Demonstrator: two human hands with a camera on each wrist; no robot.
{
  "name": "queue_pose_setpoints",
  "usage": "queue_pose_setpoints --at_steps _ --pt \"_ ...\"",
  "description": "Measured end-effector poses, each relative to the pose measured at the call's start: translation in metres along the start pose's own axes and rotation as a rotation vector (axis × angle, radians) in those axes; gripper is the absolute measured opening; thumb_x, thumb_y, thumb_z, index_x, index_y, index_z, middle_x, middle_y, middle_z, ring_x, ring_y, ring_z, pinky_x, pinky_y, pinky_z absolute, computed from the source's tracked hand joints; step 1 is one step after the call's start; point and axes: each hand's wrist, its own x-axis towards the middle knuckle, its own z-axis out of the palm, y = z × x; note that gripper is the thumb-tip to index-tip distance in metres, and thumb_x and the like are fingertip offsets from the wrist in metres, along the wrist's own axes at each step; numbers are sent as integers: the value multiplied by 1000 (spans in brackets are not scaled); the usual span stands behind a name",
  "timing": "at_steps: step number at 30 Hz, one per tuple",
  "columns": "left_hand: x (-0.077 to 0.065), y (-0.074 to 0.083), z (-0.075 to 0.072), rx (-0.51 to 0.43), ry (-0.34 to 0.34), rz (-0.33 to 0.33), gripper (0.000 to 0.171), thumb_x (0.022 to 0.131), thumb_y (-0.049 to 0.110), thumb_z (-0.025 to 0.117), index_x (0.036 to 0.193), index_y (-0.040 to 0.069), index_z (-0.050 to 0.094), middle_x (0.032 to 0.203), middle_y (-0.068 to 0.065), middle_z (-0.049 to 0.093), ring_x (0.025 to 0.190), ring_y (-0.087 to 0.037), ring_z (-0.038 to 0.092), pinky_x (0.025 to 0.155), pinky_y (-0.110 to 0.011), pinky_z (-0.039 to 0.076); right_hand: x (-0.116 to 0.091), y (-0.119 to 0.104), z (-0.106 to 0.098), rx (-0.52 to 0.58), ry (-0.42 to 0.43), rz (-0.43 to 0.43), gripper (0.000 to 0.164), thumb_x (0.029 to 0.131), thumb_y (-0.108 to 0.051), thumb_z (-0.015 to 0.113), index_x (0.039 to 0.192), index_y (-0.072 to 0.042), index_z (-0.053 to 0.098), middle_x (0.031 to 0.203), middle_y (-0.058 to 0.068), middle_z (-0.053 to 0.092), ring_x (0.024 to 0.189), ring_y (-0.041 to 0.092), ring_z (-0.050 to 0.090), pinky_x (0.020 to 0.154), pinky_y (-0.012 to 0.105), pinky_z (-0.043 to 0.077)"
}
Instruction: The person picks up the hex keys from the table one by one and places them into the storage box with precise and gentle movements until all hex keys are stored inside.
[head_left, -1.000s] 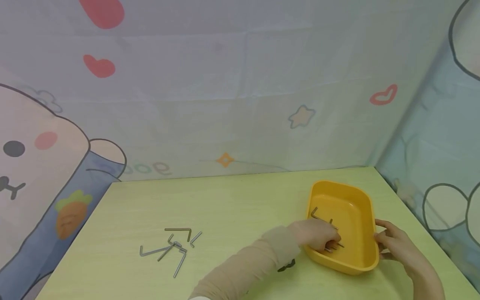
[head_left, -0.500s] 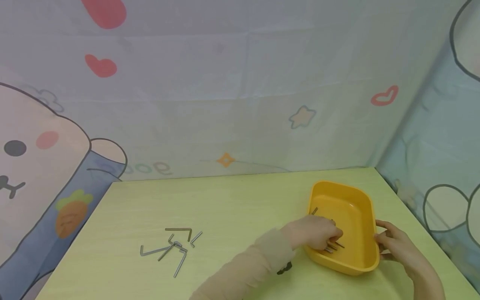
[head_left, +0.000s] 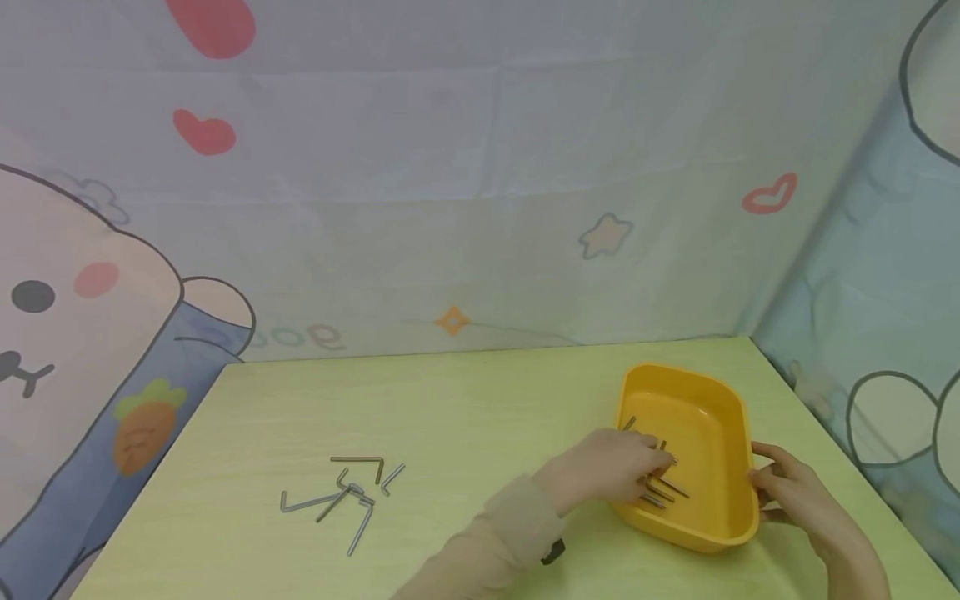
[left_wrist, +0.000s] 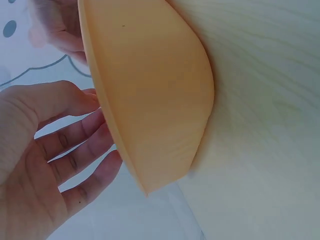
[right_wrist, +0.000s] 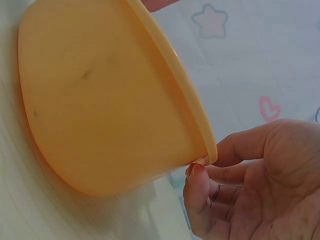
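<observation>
A yellow plastic tray [head_left: 712, 467] stands at the right of the table. Several L-shaped hex keys [head_left: 672, 487] lie along its left side. My left hand [head_left: 615, 467] reaches over the near left rim, fingertips among the keys. In the left wrist view its fingers [left_wrist: 82, 157] are spread and bent behind the rim, which hides their tips. Whether they hold a key cannot be seen. My right hand [head_left: 798, 492] pinches the tray's right rim, thumb and forefinger [right_wrist: 240, 149] on either side of it in the right wrist view.
Several more hex keys lie loosely grouped on the table's left half: a brass-coloured one [head_left: 356, 459] at the back and silver ones [head_left: 361, 530] in front. A printed cloth [head_left: 375, 208] hangs behind the table and along its sides.
My left hand has drawn back a little to the left inside the tray, uncovering more of the hex keys. My right hand and the tray have stayed put.
</observation>
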Motion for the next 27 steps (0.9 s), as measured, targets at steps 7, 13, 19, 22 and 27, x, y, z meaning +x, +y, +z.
queue_pose_setpoints --at_steps 7,13,19,22,27 --pt "-16 -8 3 12 77 -33 21 89 20 64 109 28 65 98 15 62 83 2 55 68 -11 44 1 1 0 -4 5 3 58 101 -17 37 145 13 13 88 2 54 72 8 59 67 26 55" --pt "-32 -14 1 -25 111 -79 21 88 19 65 108 25 65 103 12 64 88 -3 58 72 -13 45 1 1 0 -9 7 2 58 101 -17 37 145 13 13 87 1 53 71 7 58 66 26 55" --pt "-48 -17 -1 -65 149 -143 18 87 20 67 105 24 65 94 10 61 78 -3 53 65 -12 40 0 0 0 -7 4 3 58 101 -16 37 145 14 13 86 1 53 71 7 58 66 26 55" --pt "-55 -19 -1 -80 163 -170 19 86 20 68 105 24 65 91 10 60 76 -2 52 63 -12 39 0 0 0 -7 4 3 58 101 -16 37 145 14 13 86 1 53 71 7 58 66 26 55" --pt "-63 -21 3 -87 171 -209 22 85 19 68 106 24 66 91 11 61 77 -3 54 63 -12 39 1 0 0 -10 6 2 58 101 -16 37 145 14 13 87 1 53 71 7 58 66 26 55"
